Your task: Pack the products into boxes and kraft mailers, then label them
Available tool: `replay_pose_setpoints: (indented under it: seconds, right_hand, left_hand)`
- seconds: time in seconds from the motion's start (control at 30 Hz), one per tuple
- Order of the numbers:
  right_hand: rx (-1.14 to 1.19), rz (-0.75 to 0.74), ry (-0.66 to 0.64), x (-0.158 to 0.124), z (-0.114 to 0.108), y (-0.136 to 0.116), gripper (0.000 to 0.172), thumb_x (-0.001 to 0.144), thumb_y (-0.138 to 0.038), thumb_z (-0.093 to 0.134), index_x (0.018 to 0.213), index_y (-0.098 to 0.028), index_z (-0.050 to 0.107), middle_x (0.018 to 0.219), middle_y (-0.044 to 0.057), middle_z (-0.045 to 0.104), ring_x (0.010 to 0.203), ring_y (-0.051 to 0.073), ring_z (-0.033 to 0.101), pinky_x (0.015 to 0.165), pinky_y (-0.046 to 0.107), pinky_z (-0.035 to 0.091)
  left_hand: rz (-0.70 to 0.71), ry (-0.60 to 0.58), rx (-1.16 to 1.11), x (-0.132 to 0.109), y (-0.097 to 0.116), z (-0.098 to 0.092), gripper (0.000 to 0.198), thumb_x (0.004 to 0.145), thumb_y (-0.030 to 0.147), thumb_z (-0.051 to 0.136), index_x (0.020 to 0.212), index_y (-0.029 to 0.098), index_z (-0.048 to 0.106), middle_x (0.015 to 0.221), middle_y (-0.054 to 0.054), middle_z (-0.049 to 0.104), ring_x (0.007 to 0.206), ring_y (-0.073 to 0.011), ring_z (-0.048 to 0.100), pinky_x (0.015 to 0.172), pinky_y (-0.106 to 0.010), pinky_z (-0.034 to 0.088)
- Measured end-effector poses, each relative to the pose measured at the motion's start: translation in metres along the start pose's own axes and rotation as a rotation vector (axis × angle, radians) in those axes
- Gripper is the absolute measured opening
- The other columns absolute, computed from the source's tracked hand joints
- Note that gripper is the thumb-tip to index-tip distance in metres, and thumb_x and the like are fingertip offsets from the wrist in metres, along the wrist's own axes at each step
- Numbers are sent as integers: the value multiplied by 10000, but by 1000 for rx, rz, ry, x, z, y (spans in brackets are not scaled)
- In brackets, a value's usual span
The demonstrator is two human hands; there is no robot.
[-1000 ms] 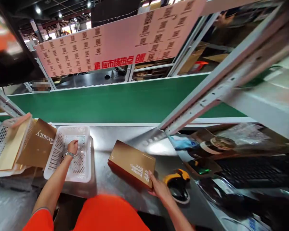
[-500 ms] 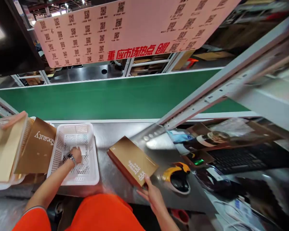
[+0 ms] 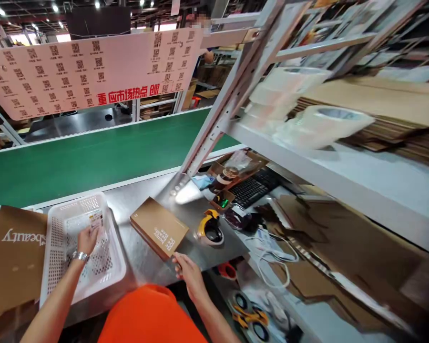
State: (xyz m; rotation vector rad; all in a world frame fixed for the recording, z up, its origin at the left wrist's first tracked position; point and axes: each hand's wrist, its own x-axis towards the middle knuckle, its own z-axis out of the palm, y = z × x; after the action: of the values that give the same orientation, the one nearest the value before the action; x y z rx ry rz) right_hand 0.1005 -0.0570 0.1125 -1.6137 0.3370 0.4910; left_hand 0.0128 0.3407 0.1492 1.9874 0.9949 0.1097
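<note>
My left hand [image 3: 87, 239], with a metal watch at the wrist, is closed on a small white packet [image 3: 96, 222] with printing on it. It holds the packet over the white perforated plastic basket [image 3: 118, 267]. My right hand [image 3: 188, 271] is at the near corner of a closed brown carton [image 3: 157, 224] with white lettering, which lies flat on the metal table [image 3: 136, 271]. The right fingers are curled, and what lies in them is hidden. Right of the carton stands a yellow tape dispenser [image 3: 210, 228].
Brown "beauty" cardboard [image 3: 16, 262] stands left of the basket. Behind the table runs a green conveyor belt [image 3: 93, 159]. A shelf [image 3: 329, 171] with tape rolls juts in from the right, above a keyboard [image 3: 253, 188], cables [image 3: 275, 259] and flattened cardboard [image 3: 343, 247].
The view has swung to the right. My left hand has come up from the basket floor with the packet. My right hand's fingers have curled in at the carton's corner.
</note>
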Motion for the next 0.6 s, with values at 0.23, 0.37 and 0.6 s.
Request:
replay_pose_setpoints:
  seconds: [0.23,0.37,0.6]
  right_hand:
    - [67,-113,-362,-24,19,-62,633,676,-808,897,923,-228,837,930,79,809,782,220,686,618,320,550]
    - [23,-210,-351,-25,-5,-68,588,710,-797,902,781,-224,791,720,20,724,679,181,621,626,308,516]
    - [235,-95,-311,-34,-91,-58,514,713,-696,950,823,-212,817,817,42,780,752,184,664,647,279,541]
  left_hand:
    - [36,-239,-452,-81,81,123,530,853,690,804,992,180,851,1081,-190,885,1024,-368,830,879,-466,692]
    - [59,-335,-562,-117,105,174,638,753,769,849,1007,183,863,1116,-206,881,1052,-390,826,900,-487,683]
    - [35,-481,-564,-170,121,239,716,675,815,882,918,142,863,950,-204,854,808,-306,793,722,-422,664]
